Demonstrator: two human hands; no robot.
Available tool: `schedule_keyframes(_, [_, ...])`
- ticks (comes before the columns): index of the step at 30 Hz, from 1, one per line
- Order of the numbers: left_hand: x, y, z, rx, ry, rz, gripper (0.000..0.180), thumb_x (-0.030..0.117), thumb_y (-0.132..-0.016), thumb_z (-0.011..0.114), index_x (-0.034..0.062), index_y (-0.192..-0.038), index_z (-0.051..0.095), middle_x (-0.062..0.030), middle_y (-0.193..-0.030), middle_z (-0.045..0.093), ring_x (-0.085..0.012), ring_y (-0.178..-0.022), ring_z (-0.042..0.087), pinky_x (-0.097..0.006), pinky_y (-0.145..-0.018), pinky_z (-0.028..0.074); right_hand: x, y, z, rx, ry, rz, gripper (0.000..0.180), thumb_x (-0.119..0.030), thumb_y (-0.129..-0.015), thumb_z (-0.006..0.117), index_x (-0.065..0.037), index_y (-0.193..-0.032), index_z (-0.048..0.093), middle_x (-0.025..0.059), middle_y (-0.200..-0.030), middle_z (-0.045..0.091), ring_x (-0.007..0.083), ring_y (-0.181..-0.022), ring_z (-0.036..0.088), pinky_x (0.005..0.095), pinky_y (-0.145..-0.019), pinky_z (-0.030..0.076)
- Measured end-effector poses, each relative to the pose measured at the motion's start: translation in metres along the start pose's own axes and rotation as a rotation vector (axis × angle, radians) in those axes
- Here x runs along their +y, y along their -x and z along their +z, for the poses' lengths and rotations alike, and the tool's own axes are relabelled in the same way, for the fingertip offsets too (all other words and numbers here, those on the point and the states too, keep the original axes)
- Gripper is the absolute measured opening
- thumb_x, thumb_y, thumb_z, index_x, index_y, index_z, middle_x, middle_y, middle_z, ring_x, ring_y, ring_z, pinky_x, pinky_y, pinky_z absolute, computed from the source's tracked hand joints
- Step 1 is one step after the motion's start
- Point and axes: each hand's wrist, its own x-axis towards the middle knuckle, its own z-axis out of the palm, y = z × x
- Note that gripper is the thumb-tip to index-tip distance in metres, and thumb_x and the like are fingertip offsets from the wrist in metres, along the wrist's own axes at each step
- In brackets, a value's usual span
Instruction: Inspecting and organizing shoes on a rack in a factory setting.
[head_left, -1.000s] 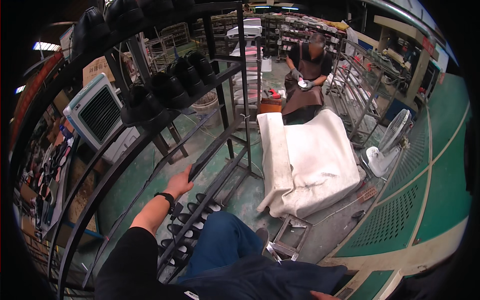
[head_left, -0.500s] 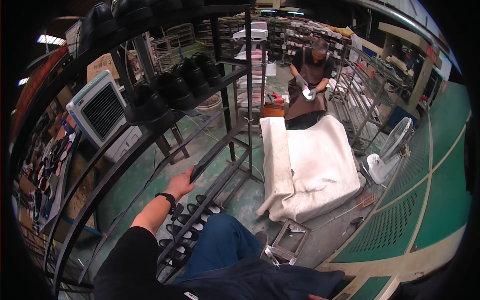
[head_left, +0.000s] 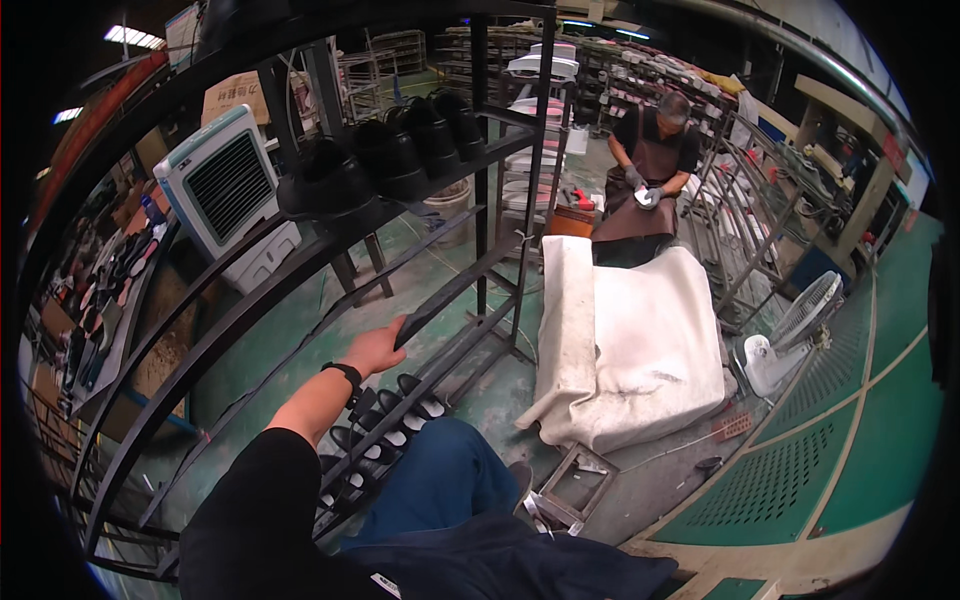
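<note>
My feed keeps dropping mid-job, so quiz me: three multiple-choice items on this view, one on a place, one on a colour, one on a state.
1. Where is the left hand?
A. on a bar of the black metal rack
B. on the standing fan
C. on the white cloth

2. What colour is the cloth over the bench?
A. red
B. white
C. blue

3. How is the wristband worn?
A. lying on the floor
B. hanging from the rack
C. around the left wrist

Answers: 1 A, the fingers wrap a slanted rack bar above the row of dark shoes. 2 B, it is plainly white against the green floor. 3 C, the dark band circles the wrist just behind the hand.
</note>
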Motion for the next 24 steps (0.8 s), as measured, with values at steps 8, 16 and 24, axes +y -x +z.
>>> schedule_keyframes(8, [-0.0029,-0.0024,0.0015,0.003,0.007,0.003,0.079,0.034,-0.084,0.061,0.0119,-0.152,0.027,-0.0274,-0.095,0.067,-0.0461,-0.089,0.064,-0.054,-0.078,0.05,0.0006,-0.0018,-0.0014,-0.006,-0.015,0.032,0.05,-0.028,-0.088,0.069,-0.01,-0.134,0.058,0.0186,-0.095,0.067,0.0287,-0.074,0.063,0.0382,-0.072,0.051])
schedule_keyframes(16, [-0.0017,-0.0018,0.0034,0.058,-0.017,0.001,0.076,0.032,-0.082,0.059,0.013,-0.15,0.031,-0.0249,-0.096,0.068,-0.0435,-0.087,0.065,-0.054,-0.077,0.052,-0.0006,-0.0007,-0.0026,0.01,-0.025,0.011,0.05,-0.028,-0.088,0.069,-0.01,-0.134,0.058,0.0189,-0.097,0.068,0.0299,-0.076,0.063,0.0393,-0.074,0.051])
schedule_keyframes(24, [-0.0035,-0.0017,0.005,0.038,0.008,0.002,0.077,0.033,-0.082,0.059,0.0127,-0.15,0.03,-0.0264,-0.096,0.067,-0.0454,-0.088,0.064,-0.055,-0.078,0.051,0.0018,0.0002,-0.0021,0.022,-0.019,-0.014,0.051,-0.029,-0.088,0.069,-0.009,-0.134,0.058,0.0189,-0.098,0.067,0.0301,-0.076,0.063,0.0398,-0.074,0.051])
